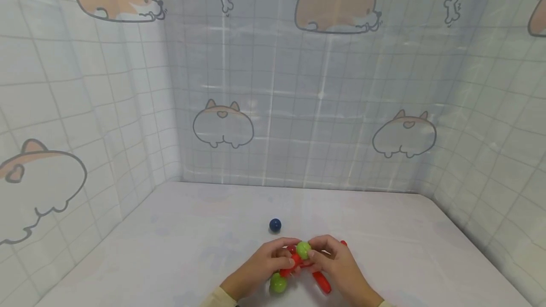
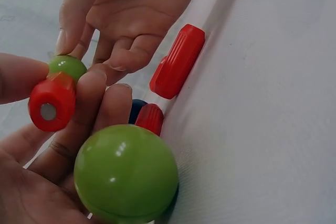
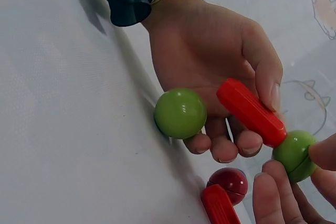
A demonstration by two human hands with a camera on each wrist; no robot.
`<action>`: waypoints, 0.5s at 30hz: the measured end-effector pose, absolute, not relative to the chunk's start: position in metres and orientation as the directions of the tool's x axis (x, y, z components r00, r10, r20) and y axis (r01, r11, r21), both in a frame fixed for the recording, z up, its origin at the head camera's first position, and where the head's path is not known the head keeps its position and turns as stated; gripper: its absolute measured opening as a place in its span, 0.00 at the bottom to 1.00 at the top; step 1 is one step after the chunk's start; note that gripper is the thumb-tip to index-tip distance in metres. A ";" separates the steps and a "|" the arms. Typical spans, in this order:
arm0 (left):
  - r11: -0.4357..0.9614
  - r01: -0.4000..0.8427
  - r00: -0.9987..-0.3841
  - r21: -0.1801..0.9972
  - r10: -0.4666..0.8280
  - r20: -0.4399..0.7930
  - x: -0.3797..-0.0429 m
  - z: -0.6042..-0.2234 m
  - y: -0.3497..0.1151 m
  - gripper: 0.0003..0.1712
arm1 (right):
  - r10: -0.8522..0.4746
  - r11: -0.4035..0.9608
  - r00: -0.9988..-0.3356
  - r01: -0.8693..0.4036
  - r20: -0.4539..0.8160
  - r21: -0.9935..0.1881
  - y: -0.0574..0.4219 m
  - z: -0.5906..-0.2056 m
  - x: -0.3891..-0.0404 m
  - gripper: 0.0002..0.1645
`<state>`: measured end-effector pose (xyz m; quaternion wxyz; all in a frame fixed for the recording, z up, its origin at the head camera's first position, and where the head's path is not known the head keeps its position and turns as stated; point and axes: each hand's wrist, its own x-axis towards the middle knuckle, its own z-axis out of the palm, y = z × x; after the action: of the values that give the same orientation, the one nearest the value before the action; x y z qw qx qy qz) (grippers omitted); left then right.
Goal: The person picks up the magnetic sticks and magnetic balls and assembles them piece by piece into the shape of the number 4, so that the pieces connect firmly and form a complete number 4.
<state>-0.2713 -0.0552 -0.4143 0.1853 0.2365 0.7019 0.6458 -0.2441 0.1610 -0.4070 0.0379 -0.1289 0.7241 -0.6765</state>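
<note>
My left hand [image 1: 268, 260] pinches a red rod [image 3: 251, 111] between thumb and fingers. A silver metal disc shows on the rod's near end in the left wrist view. At the other end sits a green ball [image 1: 304, 250], which my right hand [image 1: 337, 260] pinches with its fingertips; ball and rod touch. A second, loose-looking green ball [image 2: 126, 174] lies on the table right by the left hand. Beyond the hands, a dark red ball [image 3: 229, 184] lies against another red rod [image 3: 219, 205]; whether they are joined I cannot tell.
One more red rod [image 1: 322, 282] lies on the table under the right hand. A dark blue ball [image 1: 275, 225] stands on the white tabletop [image 1: 192, 231] past the left hand. A red tip [image 1: 343, 243] peeks out behind the right hand. Patterned sheets [image 1: 277, 70] hang around the back and sides.
</note>
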 end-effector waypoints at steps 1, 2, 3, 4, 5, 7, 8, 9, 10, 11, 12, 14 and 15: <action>0.057 0.101 -0.820 0.993 0.570 0.051 -0.271 -0.414 -0.055 0.23 | -0.243 0.046 -0.962 -0.136 0.121 -0.990 0.161 -0.407 -0.244 0.24; 0.069 0.115 -0.822 0.991 0.567 0.056 -0.271 -0.414 -0.055 0.23 | -0.250 0.042 -0.960 -0.139 0.124 -0.989 0.160 -0.407 -0.244 0.23; 0.082 0.130 -0.824 0.988 0.563 0.062 -0.271 -0.415 -0.054 0.23 | -0.257 0.043 -0.958 -0.142 0.126 -0.989 0.160 -0.407 -0.244 0.23; 0.091 0.144 -0.826 0.985 0.560 0.069 -0.271 -0.415 -0.054 0.23 | -0.262 0.043 -0.957 -0.142 0.126 -0.989 0.160 -0.408 -0.244 0.23; 0.098 0.156 -0.827 0.983 0.557 0.076 -0.271 -0.415 -0.054 0.22 | -0.267 0.040 -0.956 -0.142 0.126 -0.989 0.160 -0.408 -0.244 0.23; 0.102 0.172 -0.828 0.980 0.553 0.087 -0.271 -0.415 -0.054 0.22 | -0.269 0.047 -0.955 -0.142 0.124 -0.989 0.160 -0.408 -0.244 0.23; 0.103 0.177 -0.830 0.979 0.550 0.092 -0.271 -0.415 -0.054 0.21 | -0.268 0.051 -0.956 -0.140 0.122 -0.989 0.160 -0.408 -0.244 0.23; 0.100 0.179 -0.833 0.979 0.545 0.097 -0.271 -0.415 -0.054 0.21 | -0.265 0.056 -0.957 -0.137 0.118 -0.989 0.160 -0.408 -0.244 0.23; 0.089 0.177 -0.836 0.980 0.539 0.102 -0.271 -0.415 -0.054 0.21 | -0.262 0.060 -0.959 -0.133 0.113 -0.989 0.161 -0.408 -0.243 0.23; 0.083 0.175 -0.841 0.981 0.531 0.105 -0.270 -0.414 -0.054 0.21 | -0.258 0.065 -0.960 -0.127 0.106 -0.990 0.161 -0.407 -0.243 0.23; 0.081 0.171 -0.848 0.982 0.519 0.105 -0.270 -0.414 -0.054 0.21 | -0.256 0.068 -0.961 -0.123 0.102 -0.990 0.161 -0.407 -0.242 0.23; 0.079 0.159 -0.866 0.984 0.490 0.101 -0.270 -0.414 -0.054 0.20 | -0.256 0.066 -0.962 -0.118 0.098 -0.991 0.160 -0.407 -0.242 0.22; 0.075 0.152 -0.874 0.985 0.476 0.099 -0.271 -0.414 -0.054 0.20 | -0.259 0.063 -0.961 -0.116 0.096 -0.991 0.159 -0.407 -0.241 0.21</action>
<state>-0.2709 -0.0538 -0.4140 0.1256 0.2175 0.7223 0.6444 -0.2411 0.1592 -0.4067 0.0530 -0.1290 0.7272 -0.6721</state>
